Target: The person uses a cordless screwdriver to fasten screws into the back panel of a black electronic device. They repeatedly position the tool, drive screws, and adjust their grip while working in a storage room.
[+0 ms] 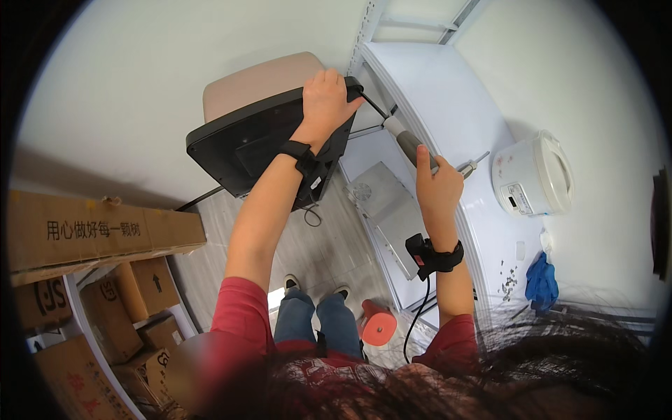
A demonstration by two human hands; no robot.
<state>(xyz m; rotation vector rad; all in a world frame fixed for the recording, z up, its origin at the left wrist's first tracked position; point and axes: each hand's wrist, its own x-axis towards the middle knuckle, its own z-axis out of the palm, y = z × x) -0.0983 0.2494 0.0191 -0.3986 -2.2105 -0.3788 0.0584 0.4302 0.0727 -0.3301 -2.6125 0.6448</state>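
Observation:
My left hand (325,105) is closed over the upper right edge of a black flat casing (245,147), tilted with its underside toward me. A small label and a thin looped cord show at its lower end. My right hand (437,185) grips a grey-handled tool (409,143) with a pale collar and a long black shaft, its thumb laid along the handle. That shaft points up and left, its end near the casing's corner by my left fingers; whether they touch I cannot tell. Just beyond my right fist a metal-tipped tool (474,164) shows, partly hidden.
Behind the casing stands a beige rounded panel (259,80). On the white shelf (448,91) at right are a white rice cooker (528,175) and a blue plastic bag (541,282). Lower down sits a grey metal box (388,210). A red stool (379,327) and cardboard boxes (105,234) stand nearby.

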